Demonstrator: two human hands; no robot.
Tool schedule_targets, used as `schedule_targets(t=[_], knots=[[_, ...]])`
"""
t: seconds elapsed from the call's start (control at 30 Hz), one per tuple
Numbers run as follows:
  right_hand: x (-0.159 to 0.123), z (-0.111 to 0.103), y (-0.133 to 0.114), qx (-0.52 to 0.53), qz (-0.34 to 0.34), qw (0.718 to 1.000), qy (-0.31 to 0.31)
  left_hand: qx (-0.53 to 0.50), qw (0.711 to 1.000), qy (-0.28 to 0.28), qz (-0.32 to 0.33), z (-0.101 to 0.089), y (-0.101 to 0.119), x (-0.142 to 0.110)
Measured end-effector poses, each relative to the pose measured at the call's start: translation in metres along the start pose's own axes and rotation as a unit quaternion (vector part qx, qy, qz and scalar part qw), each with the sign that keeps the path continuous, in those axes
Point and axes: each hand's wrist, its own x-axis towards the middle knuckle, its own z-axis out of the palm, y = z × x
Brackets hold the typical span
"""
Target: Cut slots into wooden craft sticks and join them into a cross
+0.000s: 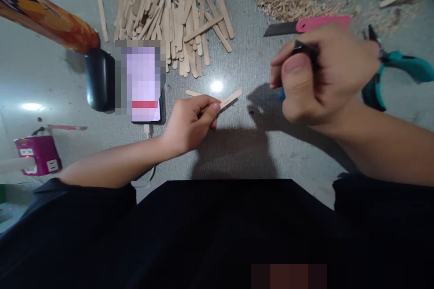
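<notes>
My left hand [196, 119] pinches a wooden craft stick [232, 98] between thumb and fingers, its marked end angled up to the right. The end of another craft stick [192, 93] shows behind the knuckles; whether it is held or lies on the table, I cannot tell. Raised over the right side, my right hand [315, 76] is closed around a dark tool [300, 47], mostly hidden by the fingers. A small blue bit [282, 95] shows just below that fist. Beyond the right hand lies a pink-handled saw [285, 29], and teal-handled pliers [407, 65] rest beside the wrist.
Several craft sticks [190, 27] lie piled at the back, with wood shavings [291, 2] to their right. On the left are a phone [144, 81] on a cable, a black rounded case [100, 79], an orange tube [50, 11] and a purple power adapter [38, 156].
</notes>
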Motion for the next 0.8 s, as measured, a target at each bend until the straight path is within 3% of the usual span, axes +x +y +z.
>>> schedule_targets(t=[0.17, 0.3, 0.53, 0.63, 0.8], knots=[[0.015, -0.001, 0.003, -0.167, -0.020, 0.985, -0.026, 0.020, 0.998, 0.007, -0.058, 0.001, 0.008, -0.001], [0.017, -0.005, 0.002, -0.315, -0.026, 0.948, -0.043, 0.079, 0.994, -0.002, -0.073, -0.001, 0.014, 0.003], [0.009, -0.005, -0.013, -0.446, -0.002, 0.854, -0.267, 0.169, 0.982, -0.050, -0.069, -0.009, 0.020, 0.011], [0.005, 0.003, -0.011, -0.476, -0.025, 0.837, -0.268, 0.179, 0.981, -0.054, -0.052, -0.009, 0.018, 0.011], [-0.003, 0.009, -0.010, -0.483, -0.063, 0.843, -0.230, 0.187, 0.981, -0.047, -0.027, -0.008, 0.016, 0.011]])
